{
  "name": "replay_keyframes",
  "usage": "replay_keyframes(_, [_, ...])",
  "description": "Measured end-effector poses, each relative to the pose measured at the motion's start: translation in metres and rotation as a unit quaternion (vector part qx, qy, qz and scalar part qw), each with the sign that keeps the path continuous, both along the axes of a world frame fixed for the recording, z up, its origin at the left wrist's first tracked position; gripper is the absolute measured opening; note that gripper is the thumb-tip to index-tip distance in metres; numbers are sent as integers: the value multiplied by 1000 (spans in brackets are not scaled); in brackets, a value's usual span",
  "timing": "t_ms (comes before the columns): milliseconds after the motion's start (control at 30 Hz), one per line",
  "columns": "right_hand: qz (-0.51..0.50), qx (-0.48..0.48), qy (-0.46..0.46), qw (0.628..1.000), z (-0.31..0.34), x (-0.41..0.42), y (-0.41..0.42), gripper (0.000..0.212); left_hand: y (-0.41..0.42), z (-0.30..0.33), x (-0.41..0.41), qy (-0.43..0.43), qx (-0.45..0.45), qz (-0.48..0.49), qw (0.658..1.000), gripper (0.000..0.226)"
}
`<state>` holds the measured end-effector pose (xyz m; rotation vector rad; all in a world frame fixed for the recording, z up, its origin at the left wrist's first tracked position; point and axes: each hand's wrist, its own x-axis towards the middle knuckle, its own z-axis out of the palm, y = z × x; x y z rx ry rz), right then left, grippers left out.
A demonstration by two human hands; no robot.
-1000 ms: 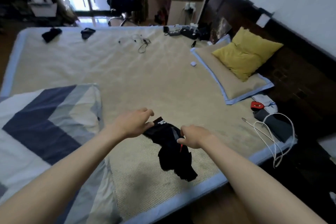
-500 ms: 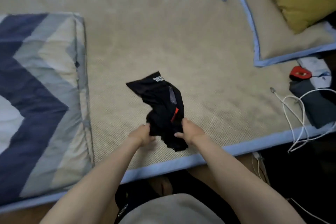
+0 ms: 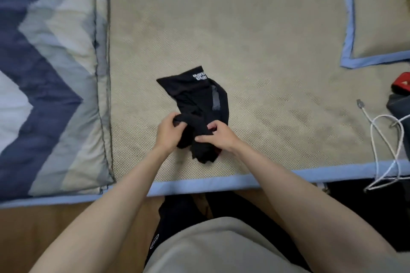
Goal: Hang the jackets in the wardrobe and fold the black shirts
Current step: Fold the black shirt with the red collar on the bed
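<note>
A crumpled black shirt [image 3: 195, 95] with a small white print and a grey patch lies on the beige bed mat [image 3: 255, 40], near its blue front edge. My left hand [image 3: 168, 133] grips the shirt's near left part, fingers curled into the fabric. My right hand [image 3: 218, 137] pinches the bunched fabric on the right. The shirt's near end hangs in a wad between the hands. No jacket or wardrobe is in view.
A folded quilt [image 3: 48, 77] with navy and grey chevrons lies on the left. A blue-trimmed pillow [image 3: 377, 29] is at the upper right. White cables [image 3: 386, 139], a red object [image 3: 401, 83] and a dark item [image 3: 399, 104] sit at the right edge.
The view has tilted down and come closer to the bed. Both hands have moved from the shirt's near end up into its middle and gathered fabric there.
</note>
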<state>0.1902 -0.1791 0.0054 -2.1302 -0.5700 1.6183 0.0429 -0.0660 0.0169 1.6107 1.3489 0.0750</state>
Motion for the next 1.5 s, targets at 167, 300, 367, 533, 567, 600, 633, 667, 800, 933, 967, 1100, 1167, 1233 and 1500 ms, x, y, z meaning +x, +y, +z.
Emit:
replay_keyframes(167, [49,90,-39,994,85,35,44,61,65,90,-3,-6,123,-14,992,20])
replay_keyframes(300, [68,182,-86,977,174,60,77,32,107,169,0,-9,200,-60,978,24])
replay_keyframes(367, [72,229,-144,960,214,74,86,29,123,205,-1,-19,204,-83,975,29])
replay_keyframes(533, [95,274,-373,882,308,112,91,57,157,283,-9,-32,138,-221,965,31])
replay_keyframes(567, [111,268,-421,859,325,119,89,66,165,295,-11,-5,137,-251,958,27])
replay_keyframes(600, [127,258,-460,840,338,126,86,74,173,305,-14,20,145,-276,950,25])
replay_keyframes(633, [137,245,-487,827,350,133,82,81,180,314,-17,42,162,-295,941,22])
replay_keyframes(667, [142,230,-502,821,359,140,77,88,187,321,-21,61,181,-301,934,20])
replay_keyframes(800, [154,151,-503,837,382,162,60,96,205,347,-34,81,269,-275,920,19])
replay_keyframes(933, [170,104,-417,887,396,161,56,79,228,363,-39,60,312,-256,913,26])
replay_keyframes(967, [167,102,-385,902,401,158,56,71,234,366,-39,54,337,-245,907,31])
replay_keyframes(1100, [146,126,-252,948,427,134,56,69,234,376,-37,80,452,-195,867,29])
replay_keyframes(1167, [147,161,-243,945,441,119,61,71,209,379,-24,38,459,-229,857,40])
replay_keyframes(1233, [149,207,-248,934,454,103,69,72,170,388,-6,-35,445,-292,846,57])
replay_keyframes(1500, [94,347,-88,929,493,44,92,49,109,410,53,-282,115,-382,872,66])
